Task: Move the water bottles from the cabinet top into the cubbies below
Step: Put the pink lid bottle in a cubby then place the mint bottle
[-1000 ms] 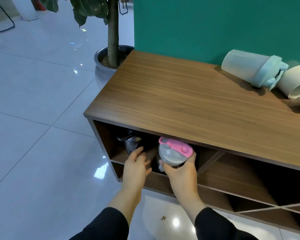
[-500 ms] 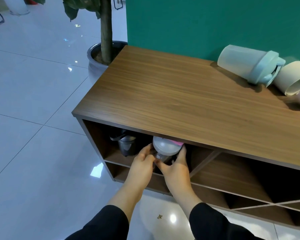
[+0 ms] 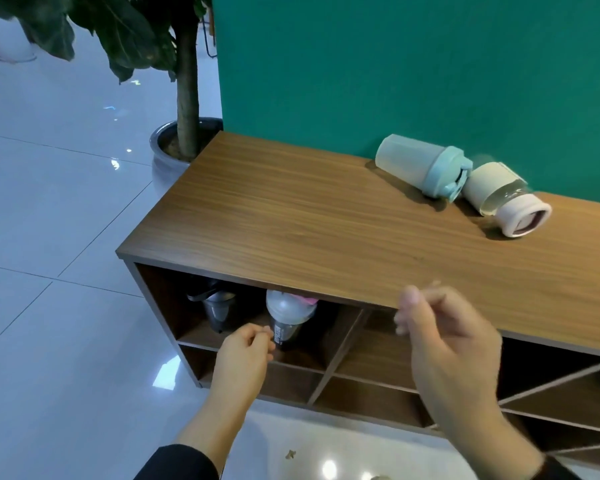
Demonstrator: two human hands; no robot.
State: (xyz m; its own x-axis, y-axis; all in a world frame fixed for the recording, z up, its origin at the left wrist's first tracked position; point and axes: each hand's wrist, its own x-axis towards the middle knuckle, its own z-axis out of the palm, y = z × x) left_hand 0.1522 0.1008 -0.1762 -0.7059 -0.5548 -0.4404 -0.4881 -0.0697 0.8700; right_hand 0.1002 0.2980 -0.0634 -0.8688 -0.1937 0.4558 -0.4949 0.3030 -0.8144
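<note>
While both bare hands hang empty before the wooden cabinet [image 3: 326,216], the right hand [image 3: 454,344] is loosely spread and the left hand [image 3: 245,355] half-curled beside the grey-lidded shaker bottle [image 3: 288,315], upright in the top-left cubby [image 3: 201,327] near a dark steel cup [image 3: 217,306]; its label is unreadable. Farther back, a mint-lidded tumbler [image 3: 420,168] and a cream-sleeved glass bottle [image 3: 503,199] lie touching on top.

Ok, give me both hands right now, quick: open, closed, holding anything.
Left hand: loosely curled, holding nothing, next to the bottle in the cubby.
Right hand: open, fingers loose, empty, in front of the cabinet top.
</note>
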